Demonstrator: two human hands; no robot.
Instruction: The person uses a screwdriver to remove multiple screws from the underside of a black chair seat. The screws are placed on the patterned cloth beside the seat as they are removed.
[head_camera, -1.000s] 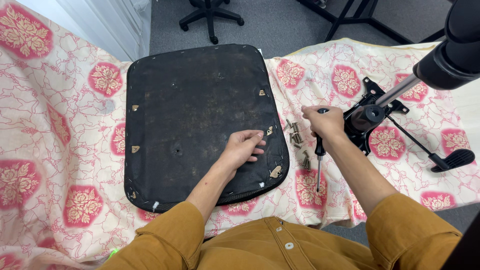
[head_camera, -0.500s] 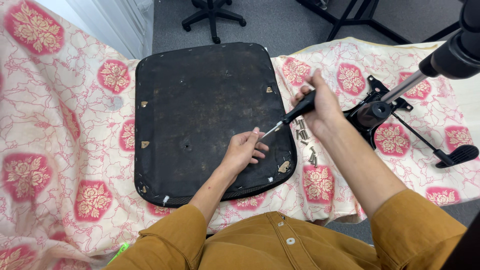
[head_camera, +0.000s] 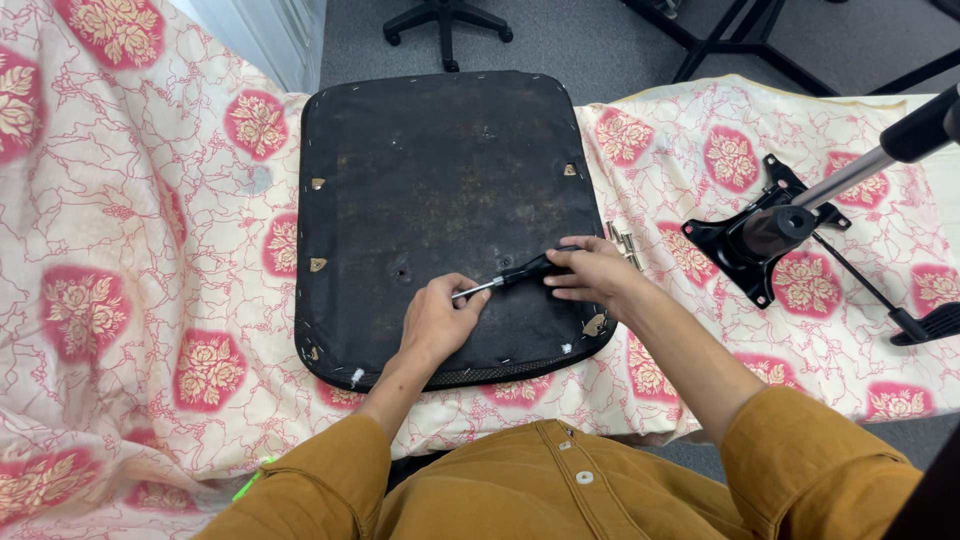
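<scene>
head view | looks steeply down from above | close over black seat panel (head_camera: 450, 210) on table

Screwdriver (head_camera: 510, 277) tip hidden under left hand (head_camera: 437, 318), lever paddle (head_camera: 925, 325) cut by right edge

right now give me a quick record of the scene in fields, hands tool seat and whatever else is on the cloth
left hand: over the seat underside, its fingers pinching the metal shaft near the tip
right hand: wrapped round the black handle
screwdriver: lying nearly flat, tip pointing left
seat underside: black, face down on the cloth, small metal brackets near its edges
floral cloth: pink and cream, covers the table
screws: loose beside the seat's right edge
chair mechanism: black plate with cylinder, far right
</scene>
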